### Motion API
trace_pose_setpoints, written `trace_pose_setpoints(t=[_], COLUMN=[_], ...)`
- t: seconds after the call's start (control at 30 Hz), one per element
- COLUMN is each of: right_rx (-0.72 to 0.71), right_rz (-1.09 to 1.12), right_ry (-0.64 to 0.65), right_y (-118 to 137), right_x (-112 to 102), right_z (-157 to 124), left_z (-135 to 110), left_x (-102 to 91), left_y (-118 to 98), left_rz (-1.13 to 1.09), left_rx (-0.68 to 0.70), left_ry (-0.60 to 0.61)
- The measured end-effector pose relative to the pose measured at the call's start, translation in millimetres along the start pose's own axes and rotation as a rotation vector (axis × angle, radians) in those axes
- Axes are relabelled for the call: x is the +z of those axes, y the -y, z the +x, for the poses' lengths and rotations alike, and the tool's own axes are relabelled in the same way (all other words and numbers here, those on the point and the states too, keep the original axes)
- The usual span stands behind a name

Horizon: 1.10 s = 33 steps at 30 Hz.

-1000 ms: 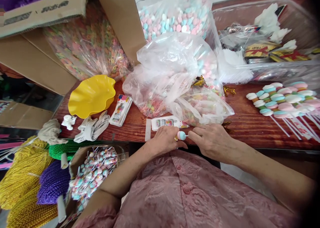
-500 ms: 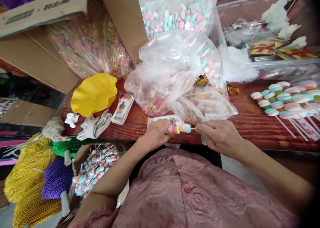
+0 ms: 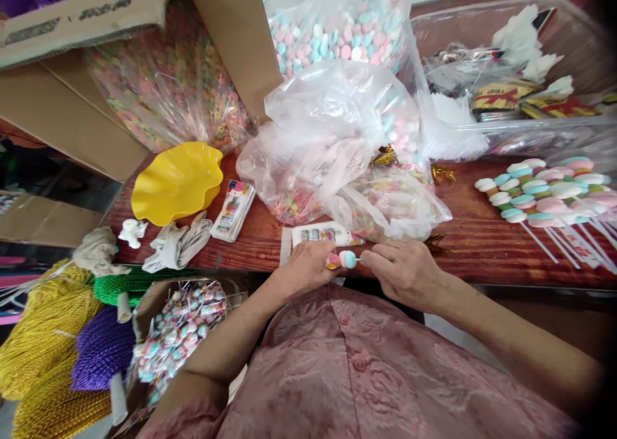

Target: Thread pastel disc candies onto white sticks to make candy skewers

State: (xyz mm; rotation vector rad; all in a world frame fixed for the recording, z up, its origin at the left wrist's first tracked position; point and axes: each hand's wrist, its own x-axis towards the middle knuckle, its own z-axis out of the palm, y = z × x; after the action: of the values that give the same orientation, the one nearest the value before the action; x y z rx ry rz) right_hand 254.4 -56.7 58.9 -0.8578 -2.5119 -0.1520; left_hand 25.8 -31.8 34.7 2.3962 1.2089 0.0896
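At the table's front edge, my left hand (image 3: 311,265) is closed around a candy skewer (image 3: 347,259) with pink, yellow, white and pale blue pieces; part of it is hidden by my fingers. My right hand (image 3: 407,268) pinches the short white stick on the skewer's right end. Just behind my hands lies a stack of printed clear wrappers (image 3: 322,233). A clear plastic bag (image 3: 332,130) of colourful candy stands behind that, and gold twist ties (image 3: 438,243) lie beyond my right hand.
Finished-looking candy skewers (image 3: 544,195) lie at the right, before a clear plastic bin (image 3: 511,127). At the left are a yellow wavy dish (image 3: 178,182), another wrapper stack (image 3: 234,211) and cloth gloves (image 3: 178,241). Below stands a box of wrapped candy (image 3: 186,330) beside bundled cords (image 3: 103,346).
My right hand has come closer to my left hand along the stick. Less of the candy shows outside my left hand. The view has shifted slightly to the right.
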Motion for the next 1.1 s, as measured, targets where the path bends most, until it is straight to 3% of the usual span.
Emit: trace_pose_setpoints(t=[0.13,0.33,0.43,0.67,0.93,1.1], right_rx=[0.121,0.343,0.367,0.283,0.157,0.082], right_rz=[0.067,0.232,0.233,0.153,0.146,0.08], right_ry=[0.042,0.329,0.377,0.257,0.066,0.035], right_y=[-4,-8,-5,6,11,12], right_x=[-4,-11,-12,2,7,4], right_z=[-4,-3,2,12,6,6], left_z=[-6,-7,-2,4,-4,-3], left_x=[1.1,3.3,1.2,0.1,-7.1,-10.9], left_y=[2,-3,-9,-14,-7,-10], left_rz=[0.141,0.328,0.341,0.244,0.062,-0.025], left_rx=[-0.025,-0.021,0.002,0.01,-0.198,-0.162], left_ry=[-0.007,-0.084,-0.085,-0.044,-0.071,-0.067])
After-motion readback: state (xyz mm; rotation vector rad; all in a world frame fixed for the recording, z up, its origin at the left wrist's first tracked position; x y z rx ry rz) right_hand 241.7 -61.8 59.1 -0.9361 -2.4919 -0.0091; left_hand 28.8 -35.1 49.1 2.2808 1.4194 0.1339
